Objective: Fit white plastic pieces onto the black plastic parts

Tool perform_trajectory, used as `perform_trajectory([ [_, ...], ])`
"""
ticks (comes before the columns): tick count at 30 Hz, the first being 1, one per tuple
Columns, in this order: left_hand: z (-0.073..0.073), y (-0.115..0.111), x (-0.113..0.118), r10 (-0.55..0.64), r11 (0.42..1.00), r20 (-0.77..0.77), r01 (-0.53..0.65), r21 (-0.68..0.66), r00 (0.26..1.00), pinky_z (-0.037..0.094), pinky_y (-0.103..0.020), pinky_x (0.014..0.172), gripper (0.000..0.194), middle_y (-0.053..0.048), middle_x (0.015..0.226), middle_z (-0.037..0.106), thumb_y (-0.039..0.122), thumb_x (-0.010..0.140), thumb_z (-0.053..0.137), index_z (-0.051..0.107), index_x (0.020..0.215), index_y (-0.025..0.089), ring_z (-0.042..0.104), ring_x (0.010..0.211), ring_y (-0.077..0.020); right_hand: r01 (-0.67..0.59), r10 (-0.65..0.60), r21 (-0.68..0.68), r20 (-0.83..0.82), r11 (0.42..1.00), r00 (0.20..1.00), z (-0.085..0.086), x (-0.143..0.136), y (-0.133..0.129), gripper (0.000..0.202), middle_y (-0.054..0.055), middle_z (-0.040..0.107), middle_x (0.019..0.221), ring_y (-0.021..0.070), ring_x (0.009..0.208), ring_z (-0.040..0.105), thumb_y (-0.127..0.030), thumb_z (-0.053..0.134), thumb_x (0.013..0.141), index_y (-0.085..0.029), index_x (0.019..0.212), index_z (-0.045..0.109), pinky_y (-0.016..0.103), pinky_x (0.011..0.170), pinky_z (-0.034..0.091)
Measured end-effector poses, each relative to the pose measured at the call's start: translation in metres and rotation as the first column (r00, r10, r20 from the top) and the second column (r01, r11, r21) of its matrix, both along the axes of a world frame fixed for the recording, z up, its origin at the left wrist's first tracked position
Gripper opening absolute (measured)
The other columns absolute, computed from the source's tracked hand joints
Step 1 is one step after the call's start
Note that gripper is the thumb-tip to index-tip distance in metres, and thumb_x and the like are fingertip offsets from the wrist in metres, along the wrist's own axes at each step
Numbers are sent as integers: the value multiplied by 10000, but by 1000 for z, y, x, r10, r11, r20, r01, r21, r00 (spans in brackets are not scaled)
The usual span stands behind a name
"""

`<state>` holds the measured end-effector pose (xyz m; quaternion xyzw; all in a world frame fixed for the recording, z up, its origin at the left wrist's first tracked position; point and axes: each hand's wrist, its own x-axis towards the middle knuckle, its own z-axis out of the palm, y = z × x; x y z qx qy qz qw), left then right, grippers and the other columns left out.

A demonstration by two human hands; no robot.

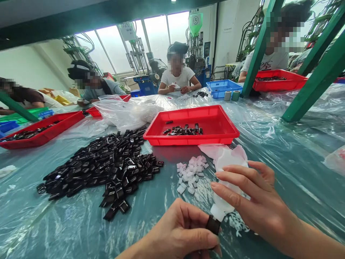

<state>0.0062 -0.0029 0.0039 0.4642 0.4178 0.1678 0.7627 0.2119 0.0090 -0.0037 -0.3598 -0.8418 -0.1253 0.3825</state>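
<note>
My left hand [187,230] is closed on a small black plastic piece [213,225], pinched between thumb and fingers. My right hand [258,198] wraps its fingers round a white squeeze bottle [225,199], tilted with its narrow end down against the black piece; I cannot tell whether they touch. Thin pinkish film [212,150] lies behind the bottle. Just left of it is a small heap of white flat pieces [191,172]. Thin white scraps [237,223] lie under my right hand. A big pile of similar black pieces [107,167] spreads to the left.
A red tray [191,140] with some black pieces stands ahead. Clear plastic sheeting [81,230] covers the table. Another red tray [43,131] is at left, a blue tray [223,86] at the back. Green posts [312,82] rise at right. Several people sit around the table.
</note>
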Motion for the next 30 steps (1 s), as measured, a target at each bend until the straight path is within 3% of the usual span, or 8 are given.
perform_trajectory([
  [14,0,0,-2,-19,999,4,19,-26,1000,404,-125,425,226,-47,612,610,306,684,690,697,703,80,511,440,-53,-110,110,-30,8,994,994,5,5,4,342,16,662,1028,173,1054,530,-135,307,943,-271,991,617,448,976,234],
  [24,-3,1,-2,-22,999,7,23,-39,1000,412,-118,419,248,-62,672,637,323,678,697,686,724,80,521,440,-47,-80,78,50,42,996,996,6,2,0,325,16,682,1005,157,1050,534,-117,332,937,-249,1010,620,423,996,220],
  [30,-4,2,0,-29,999,27,29,-30,999,401,-120,403,281,-48,593,596,344,660,717,682,697,67,516,435,-56,-76,76,37,-5,996,997,1,0,-1,282,50,664,1018,206,1050,528,-121,371,924,-206,1011,625,430,933,271],
])
